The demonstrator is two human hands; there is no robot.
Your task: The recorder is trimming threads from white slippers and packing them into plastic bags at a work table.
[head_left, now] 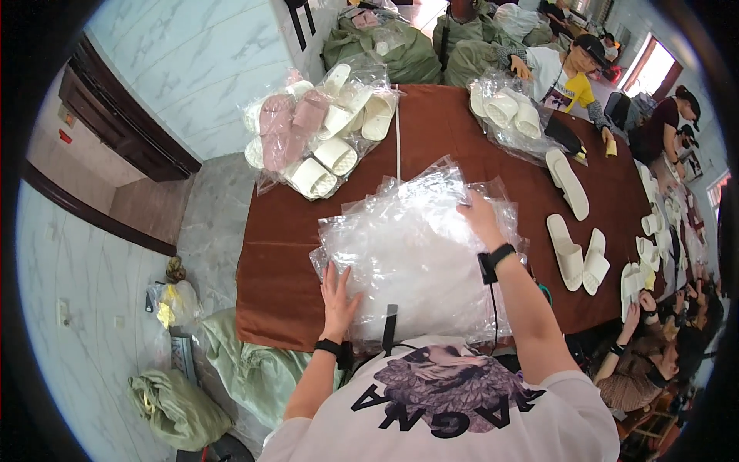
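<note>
A loose stack of clear plastic bags (416, 254) lies fanned out on the brown-covered table in front of me. My left hand (339, 300) rests flat on the left edge of the stack, its fingers spread. At the far right part of the stack, my right hand (480, 219) has its fingers bent and pressed together on the top clear plastic bag. Glare on the film partly hides the fingertips there. Right of the stack lie a pair of white slippers (566, 252) and a single white slipper (567, 185).
Bagged white and pink slippers (314, 127) lie at the table's far left, more bagged white slippers (504, 109) at the far right. A person (573, 77) stands across the brown table (431, 115). More people work along the right. Green sacks (181, 408) sit on the floor.
</note>
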